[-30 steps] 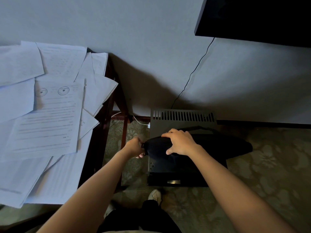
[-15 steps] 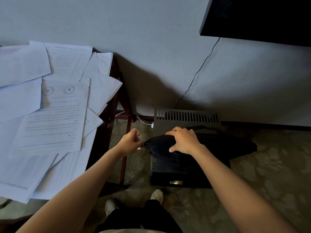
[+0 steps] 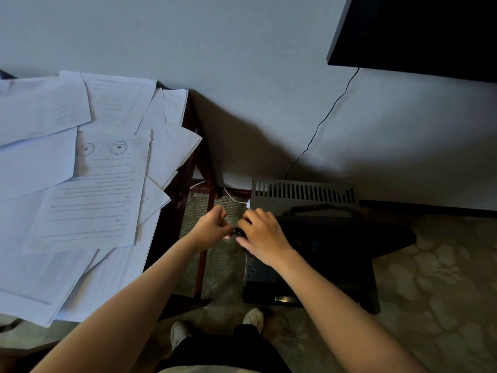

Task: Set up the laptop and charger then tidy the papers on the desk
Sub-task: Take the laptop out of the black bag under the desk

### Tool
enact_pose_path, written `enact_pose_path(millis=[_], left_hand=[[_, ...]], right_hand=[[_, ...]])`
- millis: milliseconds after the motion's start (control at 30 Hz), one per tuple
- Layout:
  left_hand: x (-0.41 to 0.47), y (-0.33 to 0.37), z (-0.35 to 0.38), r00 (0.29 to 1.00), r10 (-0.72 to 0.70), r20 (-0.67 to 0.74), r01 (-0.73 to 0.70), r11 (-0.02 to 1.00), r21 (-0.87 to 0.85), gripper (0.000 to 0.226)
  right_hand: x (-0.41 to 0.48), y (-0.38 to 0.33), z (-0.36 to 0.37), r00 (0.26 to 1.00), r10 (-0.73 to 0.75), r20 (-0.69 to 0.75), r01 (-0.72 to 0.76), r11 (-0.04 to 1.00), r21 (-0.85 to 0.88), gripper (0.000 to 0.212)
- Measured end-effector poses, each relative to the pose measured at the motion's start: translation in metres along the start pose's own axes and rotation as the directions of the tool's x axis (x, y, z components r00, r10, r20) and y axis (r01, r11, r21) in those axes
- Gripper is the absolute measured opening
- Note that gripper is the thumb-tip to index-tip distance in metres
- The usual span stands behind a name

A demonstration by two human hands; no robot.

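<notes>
A black soft bag (image 3: 349, 238) lies closed across a grey metal box (image 3: 304, 192) on the floor, right of the desk. My left hand (image 3: 212, 227) pinches a small dark zipper pull (image 3: 237, 231) at the bag's left tip. Touching it, my right hand (image 3: 262, 238) grips that same end of the bag with curled fingers. No laptop or charger shows outside the bag. Loose white papers (image 3: 88, 200) lie scattered and overlapping over the dark wooden desk (image 3: 188, 168) at the left, some hanging over its edges.
A white cable (image 3: 234, 197) runs along the floor by the desk leg to the box. A thin black cable (image 3: 322, 122) hangs down the wall from a dark screen (image 3: 419, 33) at the top right. My shoes (image 3: 254, 317) stand on patterned carpet.
My right hand has slid left along the bag to its tip and now meets my left hand, which has stayed on the zipper pull.
</notes>
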State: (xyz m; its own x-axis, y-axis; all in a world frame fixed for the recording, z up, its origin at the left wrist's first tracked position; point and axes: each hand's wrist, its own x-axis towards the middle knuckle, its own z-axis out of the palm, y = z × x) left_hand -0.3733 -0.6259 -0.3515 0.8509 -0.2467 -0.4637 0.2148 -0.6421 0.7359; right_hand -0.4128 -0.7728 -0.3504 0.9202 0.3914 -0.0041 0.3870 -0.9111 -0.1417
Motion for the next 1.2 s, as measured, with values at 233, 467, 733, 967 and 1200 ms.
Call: enact_pose_path(millis=[233,467,733,967,1200], left_hand=[[0.003,-0.003,-0.004,0.998,-0.063,-0.012,0.063,0.998,-0.029,0.037],[0.003,-0.007,-0.006,0.996,-0.093,-0.003,0.093,0.995,-0.033,0.039],[0.003,-0.01,-0.005,0.991,-0.127,-0.03,0.128,0.991,0.036,0.037],[0.005,-0.007,0.006,0.978,-0.206,-0.039,0.209,0.969,0.129,0.021],[0.007,-0.005,0.03,0.962,-0.254,-0.102,0.271,0.938,0.216,0.03]], right_hand=[[0.012,-0.008,0.002,0.999,0.03,-0.013,-0.031,0.988,-0.151,0.042],[0.011,-0.003,0.008,0.999,0.02,0.026,-0.014,0.975,-0.223,0.05],[0.009,0.001,0.017,0.979,0.001,-0.205,0.005,1.0,0.028,0.024],[0.012,-0.007,0.024,0.939,0.267,-0.214,-0.196,0.933,0.303,0.013],[0.01,-0.005,0.016,0.847,0.483,-0.221,-0.358,0.827,0.433,0.02]])
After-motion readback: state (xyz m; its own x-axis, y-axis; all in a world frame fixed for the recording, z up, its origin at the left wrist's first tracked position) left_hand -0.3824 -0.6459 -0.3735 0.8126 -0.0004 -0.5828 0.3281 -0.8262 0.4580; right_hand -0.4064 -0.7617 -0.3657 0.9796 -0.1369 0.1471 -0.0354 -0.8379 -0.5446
